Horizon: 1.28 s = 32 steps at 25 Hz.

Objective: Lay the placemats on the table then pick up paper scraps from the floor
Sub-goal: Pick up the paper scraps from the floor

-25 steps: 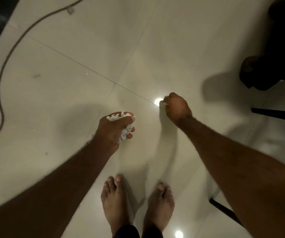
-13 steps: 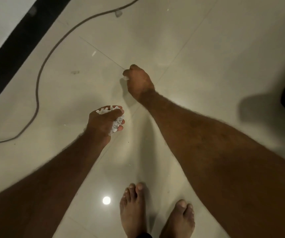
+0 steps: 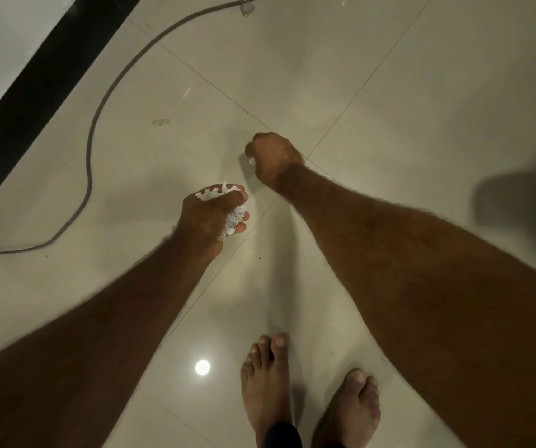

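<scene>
Left hand [image 3: 210,218] grips crumpled white paper scraps [image 3: 235,218] above glossy tiles [image 3: 422,76].

A bunch of small white paper scraps [image 3: 215,193] was gripped in the left hand [image 3: 208,218] near the middle of the scene, crumpled together and showing above the thumb and between the curled fingers. A single scrap [image 3: 251,161], also white, was pinched under the right hand [image 3: 274,155], slightly farther and to the right.
</scene>
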Each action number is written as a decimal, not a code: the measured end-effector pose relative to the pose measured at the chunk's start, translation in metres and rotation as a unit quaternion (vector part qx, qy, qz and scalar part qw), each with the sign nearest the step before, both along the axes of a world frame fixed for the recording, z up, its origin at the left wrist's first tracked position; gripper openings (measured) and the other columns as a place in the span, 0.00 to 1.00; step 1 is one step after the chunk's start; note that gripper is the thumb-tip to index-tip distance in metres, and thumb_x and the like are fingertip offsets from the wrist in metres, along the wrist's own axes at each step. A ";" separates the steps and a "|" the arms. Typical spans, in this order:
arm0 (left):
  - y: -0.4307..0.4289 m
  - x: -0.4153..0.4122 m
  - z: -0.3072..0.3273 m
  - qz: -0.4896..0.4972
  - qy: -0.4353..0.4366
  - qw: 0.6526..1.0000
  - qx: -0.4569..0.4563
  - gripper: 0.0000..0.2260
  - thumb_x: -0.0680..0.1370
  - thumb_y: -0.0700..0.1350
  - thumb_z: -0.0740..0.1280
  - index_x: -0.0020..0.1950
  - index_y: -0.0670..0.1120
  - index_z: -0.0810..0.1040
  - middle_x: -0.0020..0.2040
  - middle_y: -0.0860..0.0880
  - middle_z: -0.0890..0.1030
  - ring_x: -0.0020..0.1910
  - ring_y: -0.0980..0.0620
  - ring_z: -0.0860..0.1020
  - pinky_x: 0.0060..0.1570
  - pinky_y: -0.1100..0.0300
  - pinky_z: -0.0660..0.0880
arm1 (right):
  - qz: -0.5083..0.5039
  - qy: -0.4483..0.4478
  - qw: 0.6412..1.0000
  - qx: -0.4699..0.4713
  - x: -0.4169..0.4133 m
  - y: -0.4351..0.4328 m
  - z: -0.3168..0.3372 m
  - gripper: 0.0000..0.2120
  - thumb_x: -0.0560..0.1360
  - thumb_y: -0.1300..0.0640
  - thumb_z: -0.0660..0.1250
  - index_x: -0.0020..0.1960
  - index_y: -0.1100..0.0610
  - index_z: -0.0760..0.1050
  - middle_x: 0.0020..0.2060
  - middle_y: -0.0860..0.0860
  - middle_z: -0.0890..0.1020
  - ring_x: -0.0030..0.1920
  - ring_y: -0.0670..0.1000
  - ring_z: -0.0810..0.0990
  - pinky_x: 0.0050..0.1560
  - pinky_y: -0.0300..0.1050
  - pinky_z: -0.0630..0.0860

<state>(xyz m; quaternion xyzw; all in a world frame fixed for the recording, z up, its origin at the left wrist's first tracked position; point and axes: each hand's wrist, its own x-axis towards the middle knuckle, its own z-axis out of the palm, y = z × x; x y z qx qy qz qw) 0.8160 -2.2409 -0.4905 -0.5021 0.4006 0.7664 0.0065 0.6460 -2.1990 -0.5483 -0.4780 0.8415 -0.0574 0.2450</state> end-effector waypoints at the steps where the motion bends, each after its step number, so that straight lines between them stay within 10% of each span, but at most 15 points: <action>1: 0.006 0.000 0.004 -0.003 0.000 1.000 0.000 0.08 0.71 0.40 0.74 0.44 0.41 0.76 0.37 0.44 0.75 0.32 0.50 0.76 0.26 0.63 0.71 | -0.019 -0.028 0.999 -0.006 0.005 0.008 0.003 0.18 0.73 0.69 0.65 0.60 0.58 0.80 0.57 0.56 0.81 0.59 0.57 0.78 0.58 0.46 0.74; 12: 0.089 -0.017 0.127 0.060 -0.038 0.997 -0.015 0.10 0.73 0.39 0.74 0.52 0.35 0.84 0.43 0.37 0.83 0.36 0.42 0.80 0.29 0.60 0.74 | -0.306 -0.182 0.921 -0.157 0.062 0.126 0.173 0.21 0.72 0.67 0.66 0.65 0.57 0.79 0.52 0.54 0.85 0.51 0.51 0.82 0.57 0.39 0.76; 19: 0.146 -0.033 0.282 0.113 -0.021 0.993 0.003 0.03 0.75 0.36 0.74 0.48 0.39 0.85 0.44 0.39 0.86 0.39 0.43 0.84 0.34 0.56 0.78 | -0.677 -0.477 0.483 -0.283 0.080 0.157 0.344 0.22 0.74 0.71 0.64 0.61 0.50 0.76 0.47 0.52 0.83 0.44 0.53 0.84 0.39 0.46 0.82; 22: 0.169 -0.027 0.350 0.127 -0.024 0.992 -0.012 0.04 0.75 0.36 0.74 0.49 0.38 0.85 0.48 0.38 0.87 0.46 0.40 0.86 0.44 0.51 0.82 | -0.710 -0.509 0.386 -0.298 0.094 0.173 0.418 0.20 0.76 0.69 0.64 0.62 0.51 0.75 0.45 0.54 0.84 0.40 0.53 0.85 0.37 0.44 0.80; 32: 0.217 0.006 0.579 0.027 -0.041 0.990 -0.134 0.15 0.81 0.54 0.68 0.46 0.44 0.85 0.40 0.43 0.87 0.38 0.45 0.86 0.35 0.55 0.81 | -0.651 -0.530 0.405 -0.363 0.149 0.236 0.647 0.08 0.79 0.61 0.61 0.54 0.60 0.78 0.41 0.56 0.84 0.38 0.54 0.82 0.30 0.37 0.73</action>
